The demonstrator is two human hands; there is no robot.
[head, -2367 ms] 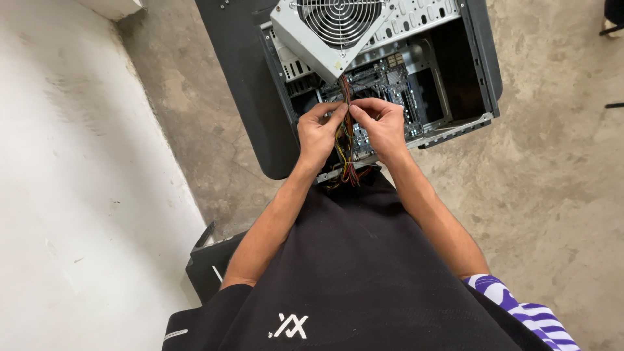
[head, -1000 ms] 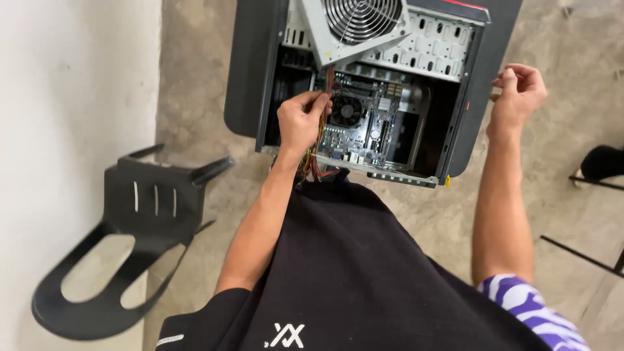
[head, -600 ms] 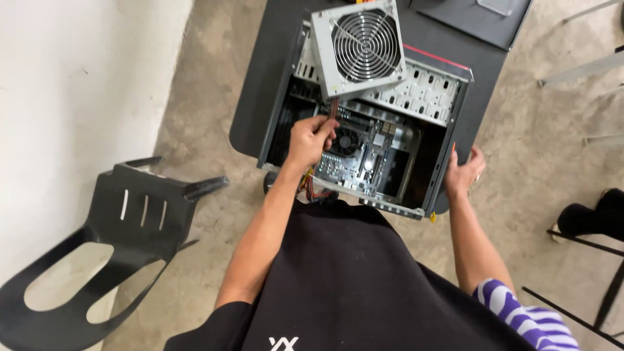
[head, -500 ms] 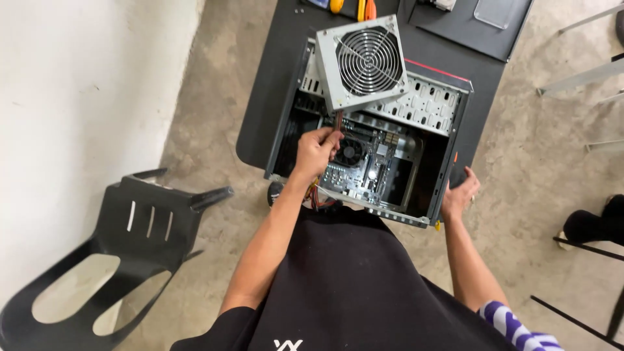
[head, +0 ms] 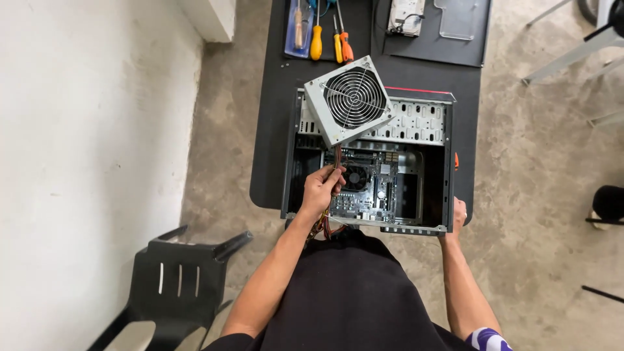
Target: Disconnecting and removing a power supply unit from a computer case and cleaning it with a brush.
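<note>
An open computer case [head: 448,162] lies on its side on a black table [head: 273,130]. A grey power supply [head: 349,99] with a round fan grille rests tilted on the case's upper left corner. A bundle of red and yellow cables [head: 335,159] hangs from it. My left hand [head: 320,188] is shut on that bundle over the motherboard [head: 377,188]. My right hand [head: 459,214] grips the case's near right corner.
Several screwdrivers [head: 316,36] lie on a tray at the table's far end, beside a hard drive [head: 404,14] on a black mat. A black plastic chair [head: 175,279] stands at lower left by a white wall. Metal legs show at right on the concrete floor.
My right hand left the cables, swung out to the right, then came down onto the case's near right corner. My left hand kept hold of the cables. The view pulled back.
</note>
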